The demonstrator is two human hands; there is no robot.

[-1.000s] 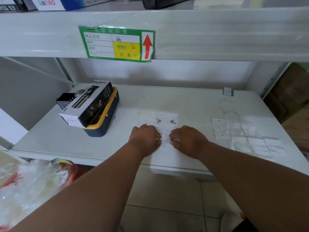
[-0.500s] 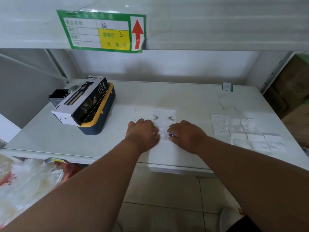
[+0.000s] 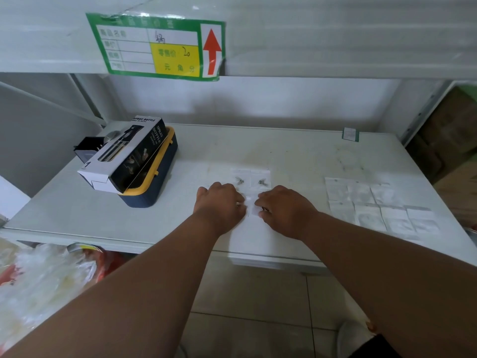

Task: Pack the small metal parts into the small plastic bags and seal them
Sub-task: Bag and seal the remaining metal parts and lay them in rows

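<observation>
Both hands are down on the shelf (image 3: 296,153), near its front edge and close together. My left hand (image 3: 219,204) has its fingers curled, pinching the left side of a small bag (image 3: 251,208) that lies flat between the two hands. My right hand (image 3: 286,209) is curled too, and I see a small metal part (image 3: 262,209) glinting at its fingertips, right at the bag's right edge. Whether that part is inside the bag or only against it, I cannot tell.

Just beyond the knuckles lie two more bags (image 3: 251,175) side by side, each with a screw (image 3: 239,180) showing in it; the second screw (image 3: 262,181) is to the right of the first. Those bags are touching or nearly touching the one I hold.

To the right, well apart from my hands, a batch of flat bags (image 3: 374,208) is laid out in rows, running toward the shelf's right edge. There is bare white surface between that batch and my right wrist.

To the left, a spray bottle box (image 3: 124,158) rests tilted on a blue and yellow case (image 3: 154,187), with open shelf between the case and my left hand. Overhead, the upper shelf's lip carries a green price label (image 3: 157,47). A small green tag (image 3: 350,134) sits at the back right.
</observation>
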